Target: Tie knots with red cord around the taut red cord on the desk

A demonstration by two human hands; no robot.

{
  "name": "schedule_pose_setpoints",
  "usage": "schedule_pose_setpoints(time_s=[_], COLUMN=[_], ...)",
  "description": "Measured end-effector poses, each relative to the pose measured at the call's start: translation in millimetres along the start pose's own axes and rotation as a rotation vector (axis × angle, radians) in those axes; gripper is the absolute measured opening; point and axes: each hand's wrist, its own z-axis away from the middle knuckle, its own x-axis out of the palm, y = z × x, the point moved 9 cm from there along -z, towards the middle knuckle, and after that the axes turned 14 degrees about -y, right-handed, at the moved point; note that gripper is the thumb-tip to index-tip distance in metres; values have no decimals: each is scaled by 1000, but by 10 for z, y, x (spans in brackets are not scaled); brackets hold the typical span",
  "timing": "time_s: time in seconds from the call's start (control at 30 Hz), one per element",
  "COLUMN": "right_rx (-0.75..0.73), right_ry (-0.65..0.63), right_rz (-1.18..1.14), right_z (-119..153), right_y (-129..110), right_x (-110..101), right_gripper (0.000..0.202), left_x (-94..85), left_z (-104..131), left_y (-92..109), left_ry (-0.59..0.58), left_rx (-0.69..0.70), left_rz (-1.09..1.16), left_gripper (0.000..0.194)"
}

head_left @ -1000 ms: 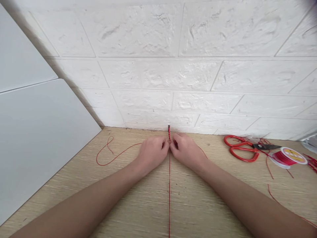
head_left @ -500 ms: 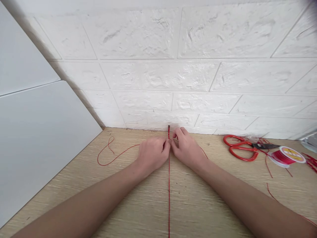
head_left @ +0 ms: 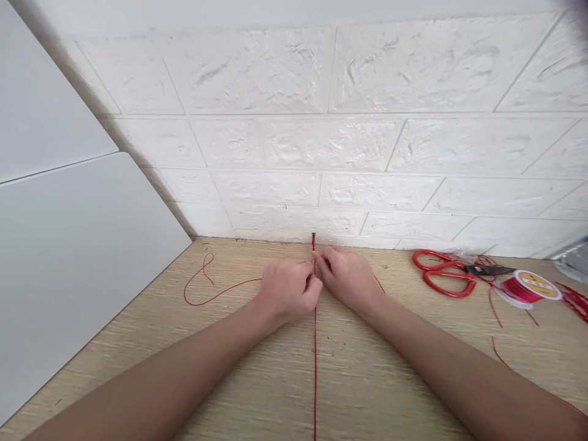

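A short knotted red cord (head_left: 313, 244) hangs from a small dark nail (head_left: 313, 234) at the foot of the wall. From it a taut red cord (head_left: 315, 367) runs straight toward me between my forearms. My left hand (head_left: 289, 288) is closed in a pinch just left of this cord, and a loose red strand (head_left: 202, 303) trails out from it to the left. My right hand (head_left: 345, 275) pinches cord right below the knotted part, with another strand coming out behind its wrist. The fingertips hide the exact grip.
To the right lie orange-handled scissors (head_left: 448, 274), a spool of red cord (head_left: 528, 288), loose cord ends (head_left: 496, 309) and a red braided piece (head_left: 574, 300). White brick-pattern wall (head_left: 285, 141) closes off the back. Grey-white panels (head_left: 82, 245) stand at the left.
My left hand has come slightly down toward me, away from the knotted part. My right fingers have closed lower and nearer the cord. The view has shifted slightly.
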Motion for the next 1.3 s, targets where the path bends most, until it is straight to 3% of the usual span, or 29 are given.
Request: schedule_pose_setpoints(time_s=[0.1, 0.33, 0.57, 0.7, 0.97, 1.3], right_rx=[3, 8, -56, -118, -151, -142], right_ry=[1, -21, -32, -42, -102, -149], right_rz=[2, -64, -247, -343, -434, -443], right_z=[4, -6, -20, -20, -64, -70], right_y=[2, -3, -1, -19, 1, 8], right_x=[-5, -12, 5, 4, 67, 96], right_gripper=[36, 43, 59, 55, 38, 38], left_x=[-7, -54, 7, 6, 16, 0], left_z=[18, 130, 159, 183, 201, 204], left_y=[49, 266, 383, 442, 480, 491], left_ry=[25, 151, 117, 104, 130, 139], left_rx=[54, 344, 484, 556, 566, 577], left_rz=[17, 40, 15, 24, -40, -33], left_gripper=[24, 27, 29, 33, 37, 33])
